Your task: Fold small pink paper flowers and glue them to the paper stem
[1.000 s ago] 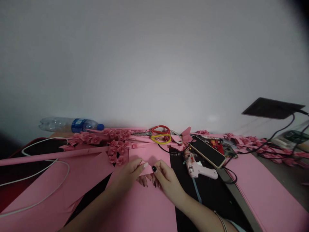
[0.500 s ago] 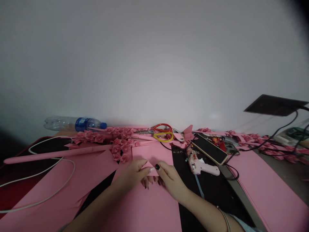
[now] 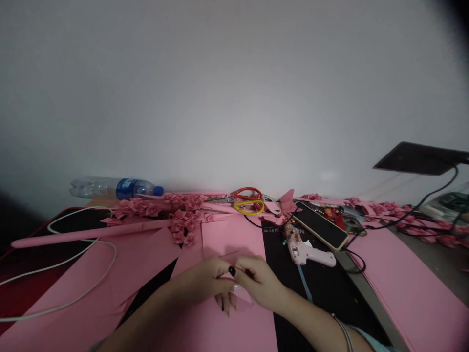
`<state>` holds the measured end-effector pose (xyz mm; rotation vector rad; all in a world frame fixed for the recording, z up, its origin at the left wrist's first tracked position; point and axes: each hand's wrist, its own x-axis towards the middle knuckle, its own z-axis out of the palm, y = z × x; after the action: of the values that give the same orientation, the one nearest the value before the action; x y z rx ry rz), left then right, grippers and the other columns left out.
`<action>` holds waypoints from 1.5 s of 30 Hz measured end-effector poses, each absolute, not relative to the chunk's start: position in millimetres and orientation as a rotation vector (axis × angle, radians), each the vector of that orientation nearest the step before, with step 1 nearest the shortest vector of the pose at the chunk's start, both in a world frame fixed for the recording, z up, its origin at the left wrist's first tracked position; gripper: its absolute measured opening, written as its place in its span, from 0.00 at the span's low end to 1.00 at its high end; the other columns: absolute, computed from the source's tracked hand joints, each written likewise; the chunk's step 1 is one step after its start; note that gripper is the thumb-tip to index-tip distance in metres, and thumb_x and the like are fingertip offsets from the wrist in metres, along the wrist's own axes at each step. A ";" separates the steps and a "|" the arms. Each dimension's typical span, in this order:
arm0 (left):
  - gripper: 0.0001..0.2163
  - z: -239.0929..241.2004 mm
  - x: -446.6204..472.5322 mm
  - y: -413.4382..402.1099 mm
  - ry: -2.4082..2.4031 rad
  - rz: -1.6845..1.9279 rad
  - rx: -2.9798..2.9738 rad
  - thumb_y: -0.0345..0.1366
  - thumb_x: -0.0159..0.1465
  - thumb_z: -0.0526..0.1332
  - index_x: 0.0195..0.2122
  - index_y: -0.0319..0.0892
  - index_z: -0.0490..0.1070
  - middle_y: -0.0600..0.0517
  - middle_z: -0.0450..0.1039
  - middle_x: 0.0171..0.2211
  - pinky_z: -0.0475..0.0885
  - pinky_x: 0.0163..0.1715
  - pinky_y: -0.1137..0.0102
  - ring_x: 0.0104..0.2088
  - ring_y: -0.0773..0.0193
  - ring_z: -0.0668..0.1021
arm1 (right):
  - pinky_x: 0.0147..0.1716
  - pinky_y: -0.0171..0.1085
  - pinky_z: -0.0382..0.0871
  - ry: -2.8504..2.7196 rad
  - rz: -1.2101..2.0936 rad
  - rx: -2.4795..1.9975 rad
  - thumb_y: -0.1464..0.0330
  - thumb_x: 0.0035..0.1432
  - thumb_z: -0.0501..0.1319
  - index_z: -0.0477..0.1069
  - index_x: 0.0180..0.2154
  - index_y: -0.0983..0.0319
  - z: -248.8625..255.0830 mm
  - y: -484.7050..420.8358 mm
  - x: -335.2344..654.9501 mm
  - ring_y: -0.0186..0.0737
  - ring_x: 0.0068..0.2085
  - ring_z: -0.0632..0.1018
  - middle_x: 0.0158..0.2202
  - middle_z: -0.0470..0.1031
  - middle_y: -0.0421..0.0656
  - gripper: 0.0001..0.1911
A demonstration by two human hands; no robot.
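Between my two hands is a small folded piece of pink paper, partly covered by the fingers. My left hand pinches it from the left, its thumb lying across the front and its other fingertips showing below. From the right, my right hand grips the same paper, the dark-nailed thumb close to the left hand's fingers. Both hands are above a large pink paper sheet. Beyond them is another flat pink sheet.
Behind lie pink paper roses, scissors with red and yellow handles and a plastic bottle. A pink glue gun and a phone are at right. White cable loops at left; pink sheets are stacked far right.
Both hands have come slightly nearer to me with the folded paper. The thumbs have drawn closer together, and the paper is tilted and more covered. The view has shifted slightly.
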<state>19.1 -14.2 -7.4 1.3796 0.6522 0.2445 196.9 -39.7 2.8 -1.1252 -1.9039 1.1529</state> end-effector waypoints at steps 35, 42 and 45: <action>0.11 9.4 18.2 -16.7 0.680 0.253 1.369 0.39 0.63 0.59 0.31 0.40 0.77 0.50 0.83 0.29 0.73 0.32 0.70 0.30 0.58 0.82 | 0.23 0.34 0.48 -1.718 1.189 -1.165 0.58 0.62 0.55 0.52 0.20 0.57 5.9 -38.9 195.9 0.33 0.23 0.54 0.20 0.50 0.33 0.22; 0.12 21.9 14.6 -17.2 0.666 0.214 1.398 0.38 0.63 0.59 0.34 0.41 0.82 0.50 0.83 0.29 0.72 0.33 0.71 0.30 0.59 0.82 | 0.23 0.34 0.47 -1.686 1.280 -1.141 0.52 0.61 0.56 0.51 0.19 0.57 10.0 -39.8 193.8 0.33 0.23 0.53 0.19 0.50 0.33 0.25; 0.12 21.3 15.0 -18.4 0.687 0.216 1.378 0.38 0.62 0.58 0.33 0.42 0.82 0.51 0.83 0.28 0.71 0.32 0.71 0.30 0.59 0.82 | 0.23 0.34 0.46 -1.675 1.280 -1.146 0.48 0.60 0.55 0.50 0.19 0.57 10.0 -39.1 193.4 0.33 0.23 0.52 0.19 0.49 0.33 0.28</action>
<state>15.0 -18.4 21.3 1.3784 0.6871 0.2156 193.4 -39.1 10.0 -1.1463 -1.6747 1.2797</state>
